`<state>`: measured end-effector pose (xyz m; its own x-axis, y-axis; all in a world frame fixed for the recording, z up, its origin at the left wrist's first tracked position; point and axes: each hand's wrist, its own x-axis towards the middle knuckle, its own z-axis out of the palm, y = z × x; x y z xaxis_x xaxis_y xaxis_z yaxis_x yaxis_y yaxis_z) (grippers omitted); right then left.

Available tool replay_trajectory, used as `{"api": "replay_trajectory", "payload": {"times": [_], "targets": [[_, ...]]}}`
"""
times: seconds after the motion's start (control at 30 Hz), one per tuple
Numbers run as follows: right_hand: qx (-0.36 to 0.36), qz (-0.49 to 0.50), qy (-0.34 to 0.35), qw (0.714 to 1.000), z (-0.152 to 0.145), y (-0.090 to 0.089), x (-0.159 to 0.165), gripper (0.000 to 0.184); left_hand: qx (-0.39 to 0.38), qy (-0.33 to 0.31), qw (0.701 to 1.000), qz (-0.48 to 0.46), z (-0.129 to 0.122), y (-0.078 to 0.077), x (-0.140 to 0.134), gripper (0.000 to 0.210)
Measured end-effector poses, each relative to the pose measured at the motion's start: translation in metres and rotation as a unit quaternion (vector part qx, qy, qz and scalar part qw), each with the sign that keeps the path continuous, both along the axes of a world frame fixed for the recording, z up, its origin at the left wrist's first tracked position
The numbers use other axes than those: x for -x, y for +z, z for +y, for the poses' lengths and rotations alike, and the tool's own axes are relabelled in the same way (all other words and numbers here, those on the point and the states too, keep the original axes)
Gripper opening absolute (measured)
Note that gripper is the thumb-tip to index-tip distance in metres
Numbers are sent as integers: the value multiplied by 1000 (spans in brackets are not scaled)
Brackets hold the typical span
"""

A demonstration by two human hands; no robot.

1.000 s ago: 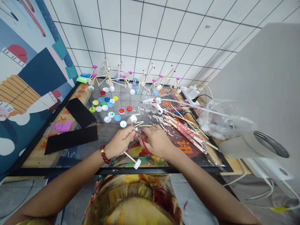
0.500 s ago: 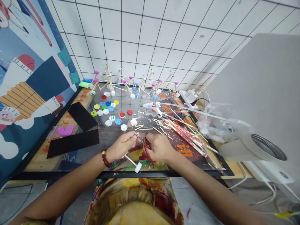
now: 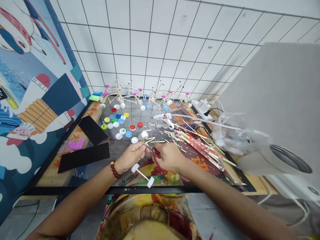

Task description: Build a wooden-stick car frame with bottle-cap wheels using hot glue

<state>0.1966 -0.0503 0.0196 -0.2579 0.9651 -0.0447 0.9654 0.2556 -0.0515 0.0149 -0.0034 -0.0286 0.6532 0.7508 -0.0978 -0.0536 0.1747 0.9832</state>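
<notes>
My right hand (image 3: 171, 157) is closed around red-handled scissors (image 3: 157, 160), whose blades point left toward my other hand. Pinched in the fingertips of my left hand (image 3: 132, 156) is a small pale stick, mostly hidden by the fingers, close to the blades. Just below the hands lies a short wooden stick (image 3: 143, 174) with a white cap at each end. Short cut sticks (image 3: 157, 141) and a white cap (image 3: 144, 134) lie beyond my fingers.
Coloured bottle caps (image 3: 118, 116) are scattered left of centre. A white glue gun (image 3: 165, 118) lies behind a heap of sticks and red-patterned packaging (image 3: 197, 141). Stick figures (image 3: 150, 98) line the back wall. Black strips (image 3: 85, 156), a power strip (image 3: 201, 108) and a lamp (image 3: 265, 161) flank the table.
The view has shifted, so the table sits slightly lower and further right. My left hand has moved off the capped stick, showing both its caps. The scissors stay in my right hand.
</notes>
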Motion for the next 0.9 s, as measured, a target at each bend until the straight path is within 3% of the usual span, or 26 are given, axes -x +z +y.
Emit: {"api": "replay_trajectory", "payload": {"times": [0.13,0.33,0.63,0.9], "targets": [[-13,3,-8,1000,1,-2,2,23,-5,13,1000,7,1,-3,-1,46],[-35,-4,33,999,3,3,8,25,-37,15,999,18,0,-11,-2,47],[-15,-5,7,1000,8,-1,5,25,3,17,1000,14,5,3,3,49],[-28,-21,25,999,7,6,9,26,-8,11,1000,22,4,3,3,49]]}}
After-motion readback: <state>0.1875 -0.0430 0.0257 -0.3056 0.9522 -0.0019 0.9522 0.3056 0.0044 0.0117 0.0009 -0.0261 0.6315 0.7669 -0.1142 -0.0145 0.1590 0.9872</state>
